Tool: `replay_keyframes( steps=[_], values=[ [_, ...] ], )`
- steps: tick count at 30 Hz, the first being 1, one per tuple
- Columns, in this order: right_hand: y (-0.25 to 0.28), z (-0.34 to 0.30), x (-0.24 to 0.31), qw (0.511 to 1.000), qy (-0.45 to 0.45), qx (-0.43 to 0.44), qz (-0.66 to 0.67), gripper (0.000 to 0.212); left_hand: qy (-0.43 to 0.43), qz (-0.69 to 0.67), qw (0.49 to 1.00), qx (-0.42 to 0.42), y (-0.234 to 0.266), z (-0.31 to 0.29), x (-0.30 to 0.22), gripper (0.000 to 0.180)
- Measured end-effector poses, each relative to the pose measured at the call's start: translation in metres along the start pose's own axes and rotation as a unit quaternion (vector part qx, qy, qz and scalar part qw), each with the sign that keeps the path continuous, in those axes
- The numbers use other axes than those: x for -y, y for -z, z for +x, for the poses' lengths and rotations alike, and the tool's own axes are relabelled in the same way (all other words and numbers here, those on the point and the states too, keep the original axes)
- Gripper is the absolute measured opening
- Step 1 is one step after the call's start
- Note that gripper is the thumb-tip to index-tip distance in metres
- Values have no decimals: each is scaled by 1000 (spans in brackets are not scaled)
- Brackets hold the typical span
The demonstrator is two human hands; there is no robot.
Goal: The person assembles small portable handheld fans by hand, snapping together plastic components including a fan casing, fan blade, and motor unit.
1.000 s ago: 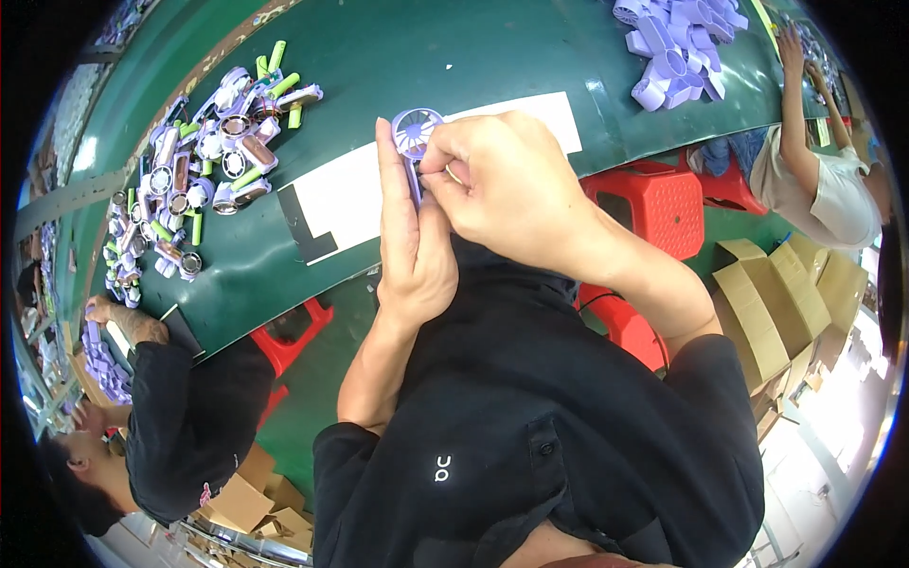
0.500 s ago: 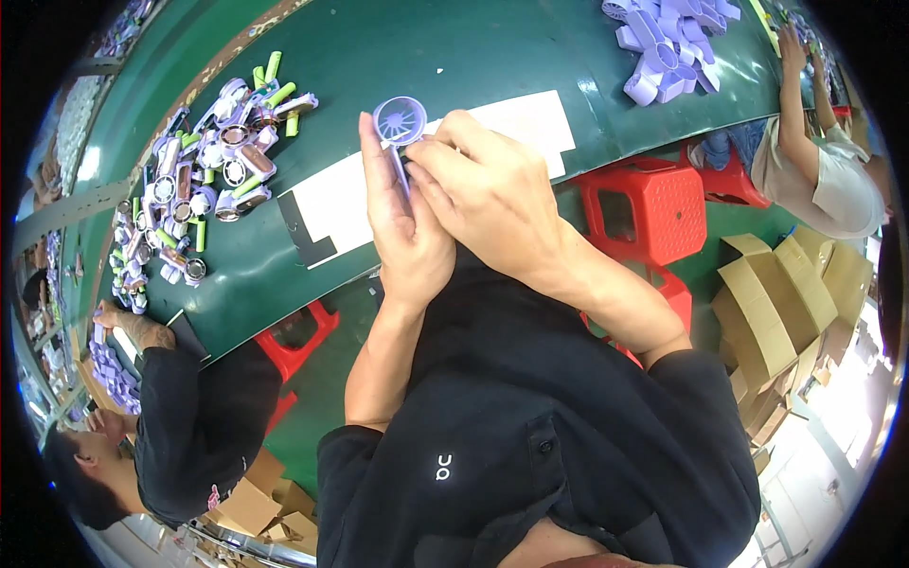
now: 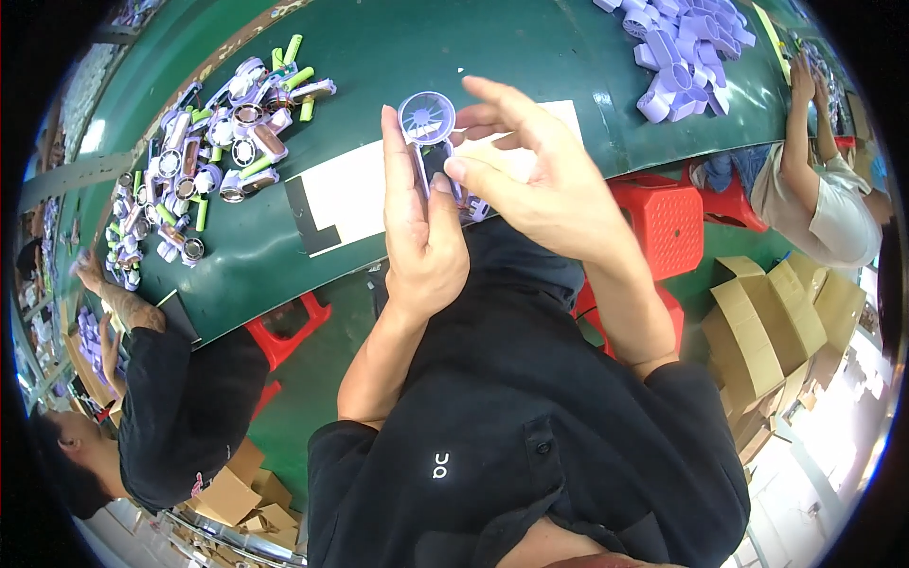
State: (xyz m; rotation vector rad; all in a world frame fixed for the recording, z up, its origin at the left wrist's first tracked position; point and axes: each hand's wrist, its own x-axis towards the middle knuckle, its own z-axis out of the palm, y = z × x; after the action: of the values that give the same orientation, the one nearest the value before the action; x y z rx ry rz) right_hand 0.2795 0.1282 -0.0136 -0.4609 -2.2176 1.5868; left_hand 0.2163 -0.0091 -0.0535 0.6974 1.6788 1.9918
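Note:
My left hand (image 3: 423,256) is closed round a lilac handheld-fan housing (image 3: 413,129), its round spoked head pointing away from me. Inside the handle part shows something dark, partly covered by my left thumb. Just to the right, my right hand (image 3: 559,194) is open with its fingers spread, and its thumb tip comes close to the handle; whether it touches I cannot tell. A small lilac piece shows beneath the hands, partly hidden. Below lies a white sheet (image 3: 350,194) with a black corner on the green table (image 3: 492,43).
Half-assembled fans with green cylindrical cells (image 3: 237,142) are heaped at left, lilac housings (image 3: 677,62) at far right. Co-workers sit at the left (image 3: 180,417) and right (image 3: 814,189). Red stools (image 3: 663,227) and cardboard boxes (image 3: 767,312) stand by the table.
My right hand has come off the housing and spread its fingers, moving right. The housing has shifted slightly right and its handle opening now shows. The left co-worker's arm has moved.

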Motion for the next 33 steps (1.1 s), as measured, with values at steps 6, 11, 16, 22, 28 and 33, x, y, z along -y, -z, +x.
replay_keyframes(
  steps=[6,11,16,22,28,33],
  values=[
    [-4,15,-6,976,-87,73,187,52,-85,144,986,27,-1,-1,-1,65],
    [-9,16,-4,981,-103,79,141,42,-84,170,982,15,-4,-7,-2,62],
    [-15,15,-16,986,-105,57,119,36,-89,204,975,15,-5,-2,2,63],
    [-14,18,-34,978,-124,83,147,38,-38,155,987,3,-6,-1,8,65],
    [29,6,-33,957,-42,130,254,59,56,-183,981,27,6,13,-18,83],
    [25,-17,-54,955,-171,143,194,57,58,-255,964,49,6,19,-30,91]
  ],
)
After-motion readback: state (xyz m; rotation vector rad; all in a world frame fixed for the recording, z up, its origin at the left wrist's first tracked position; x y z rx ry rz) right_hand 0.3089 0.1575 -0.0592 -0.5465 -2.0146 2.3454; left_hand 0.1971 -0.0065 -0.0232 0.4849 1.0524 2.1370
